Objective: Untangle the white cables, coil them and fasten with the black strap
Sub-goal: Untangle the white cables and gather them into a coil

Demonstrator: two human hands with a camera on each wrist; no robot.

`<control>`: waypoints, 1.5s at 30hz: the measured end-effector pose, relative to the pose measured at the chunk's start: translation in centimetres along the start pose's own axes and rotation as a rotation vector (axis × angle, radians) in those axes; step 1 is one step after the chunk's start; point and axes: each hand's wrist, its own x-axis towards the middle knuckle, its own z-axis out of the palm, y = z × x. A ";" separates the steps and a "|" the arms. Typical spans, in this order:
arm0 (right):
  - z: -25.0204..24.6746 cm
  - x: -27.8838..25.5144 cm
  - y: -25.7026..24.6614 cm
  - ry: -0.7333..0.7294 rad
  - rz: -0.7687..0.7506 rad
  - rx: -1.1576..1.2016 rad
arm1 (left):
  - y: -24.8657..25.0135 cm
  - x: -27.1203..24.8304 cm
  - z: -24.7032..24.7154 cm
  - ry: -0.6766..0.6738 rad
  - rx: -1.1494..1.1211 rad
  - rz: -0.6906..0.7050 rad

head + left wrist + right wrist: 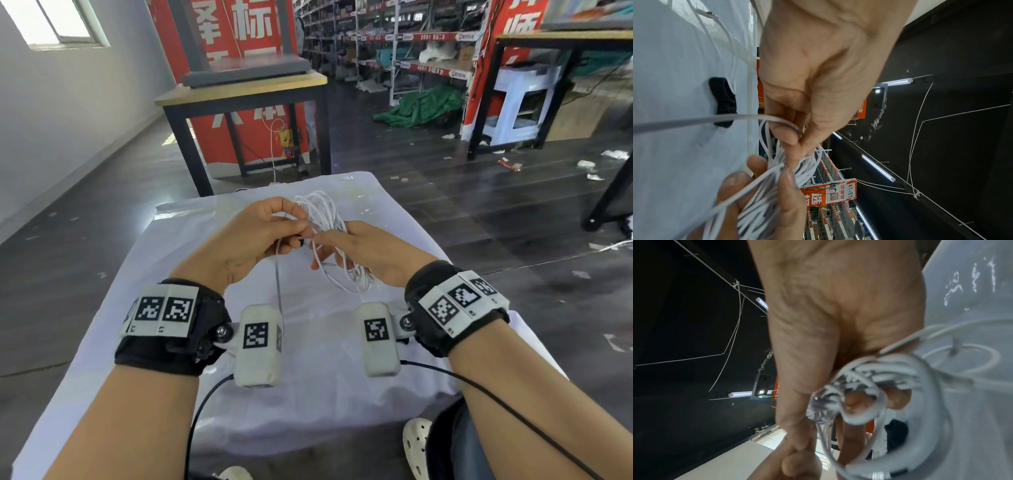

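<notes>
Now your left hand (251,236) pinches one white strand above the white cloth (191,294); the black strap (723,100) lies on that cloth beneath it, while your right hand (370,250) grips the coiled white cables (329,233).

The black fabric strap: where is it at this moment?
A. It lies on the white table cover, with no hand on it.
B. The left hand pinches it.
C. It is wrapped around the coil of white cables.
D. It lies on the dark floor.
A: the black fabric strap lies on the white table cover, while the left hand and right hand hold the thin white cables.
</notes>
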 end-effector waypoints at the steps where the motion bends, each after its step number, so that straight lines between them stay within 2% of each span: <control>1: 0.0 -0.1 -0.1 -0.009 0.004 -0.027 | 0.0 0.0 0.1 0.007 -0.003 0.006; 5: 0.1 0.0 0.1 -0.006 0.023 -0.081 | -0.1 0.0 0.2 0.012 0.039 0.017; 9: 0.2 0.2 0.3 0.019 0.073 -0.101 | -0.3 -0.1 -0.3 0.006 0.276 0.055; 12: 0.3 0.0 0.6 -0.058 0.116 0.003 | -0.3 -0.1 -1.2 0.114 0.357 0.091; 16: 0.1 -0.1 0.8 -0.012 0.111 -0.017 | -0.4 0.1 -2.7 0.316 0.233 0.072; 19: 0.5 0.0 0.6 0.003 0.057 0.034 | -0.5 0.3 -2.5 0.353 -0.060 0.012; 22: 1.3 0.3 0.4 0.014 0.002 0.126 | -0.5 0.6 -1.9 0.322 -0.456 -0.041; 24: 1.4 0.4 0.4 0.024 -0.037 0.148 | -0.6 1.0 -1.7 0.280 -0.552 -0.071; 31: 1.1 0.2 0.3 0.055 -0.130 0.106 | -1.1 1.6 -0.5 0.160 -0.494 -0.086; 34: 1.2 0.0 0.3 0.052 -0.139 0.119 | -1.2 1.9 0.2 0.126 -0.534 -0.103; 38: 1.2 0.1 0.2 0.040 -0.141 0.117 | -1.5 2.2 1.0 0.009 -0.597 -0.112; 41: 1.4 0.3 0.2 0.035 -0.152 0.105 | -1.5 2.1 1.4 0.016 -0.620 -0.104; 45: 1.6 0.8 0.5 0.105 -0.157 0.072 | -1.3 2.2 1.9 0.021 -0.572 -0.114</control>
